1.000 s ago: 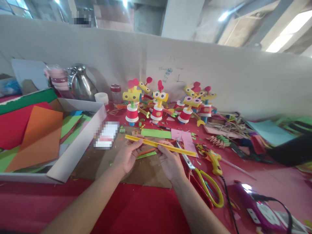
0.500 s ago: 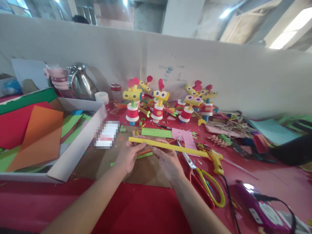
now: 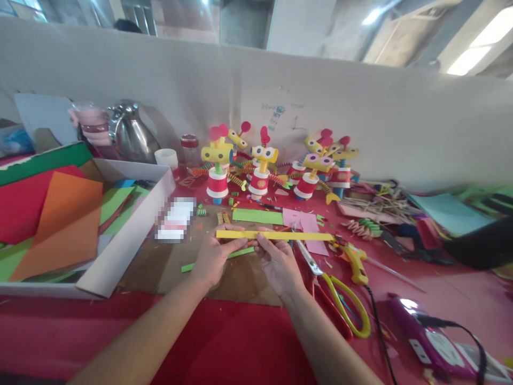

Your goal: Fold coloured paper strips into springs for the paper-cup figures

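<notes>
Nearest, the left hand (image 3: 214,259) and the right hand (image 3: 280,264) hover over a brown cardboard sheet (image 3: 240,283) on the red table (image 3: 224,342). Both pinch a long yellow paper strip (image 3: 296,236) (thumb and fingers closed on it), the left near its left end. The strip's free end runs toward three o'clock over a pink paper (image 3: 308,222). Scissors (image 3: 340,299) lie at four o'clock of the right hand, with a glue gun (image 3: 355,259) beyond. A white box (image 3: 120,251) sits at nine o'clock. Paper-cup figures (image 3: 260,176) stand at twelve, and a steel jug (image 3: 130,133) at ten.
</notes>
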`<act>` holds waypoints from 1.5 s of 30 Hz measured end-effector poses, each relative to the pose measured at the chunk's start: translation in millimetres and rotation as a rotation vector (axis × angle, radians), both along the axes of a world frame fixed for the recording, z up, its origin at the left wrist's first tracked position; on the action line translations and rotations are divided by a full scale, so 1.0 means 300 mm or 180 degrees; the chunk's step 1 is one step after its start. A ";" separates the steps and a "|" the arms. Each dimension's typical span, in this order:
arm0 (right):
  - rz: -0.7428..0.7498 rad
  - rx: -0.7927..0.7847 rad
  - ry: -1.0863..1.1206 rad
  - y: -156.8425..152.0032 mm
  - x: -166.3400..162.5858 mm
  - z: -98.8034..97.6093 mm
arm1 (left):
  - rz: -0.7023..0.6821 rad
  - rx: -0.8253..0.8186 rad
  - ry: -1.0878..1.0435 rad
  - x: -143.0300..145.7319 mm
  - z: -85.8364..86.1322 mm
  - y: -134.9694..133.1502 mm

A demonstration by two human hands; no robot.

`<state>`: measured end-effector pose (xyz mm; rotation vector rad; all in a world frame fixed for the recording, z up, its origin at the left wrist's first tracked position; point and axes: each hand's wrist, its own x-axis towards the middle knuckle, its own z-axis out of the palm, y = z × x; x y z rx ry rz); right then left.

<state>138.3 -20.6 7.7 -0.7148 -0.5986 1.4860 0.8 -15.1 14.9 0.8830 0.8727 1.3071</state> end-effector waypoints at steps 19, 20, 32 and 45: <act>-0.0300 0.0252 -0.0419 -0.004 0.013 0.002 | -0.0022 -0.0258 -0.0339 0.007 -0.010 0.005; -0.0288 0.0242 -0.0438 -0.005 0.012 0.000 | 0.0000 -0.0323 -0.0368 0.006 -0.012 0.009; -0.0339 -0.0381 -0.0375 0.001 0.015 0.000 | 0.0160 -0.0418 -0.0429 -0.011 0.000 0.018; -0.1076 -0.0323 0.0074 0.046 0.085 0.008 | 0.1146 -0.0473 -0.0634 -0.084 0.003 0.080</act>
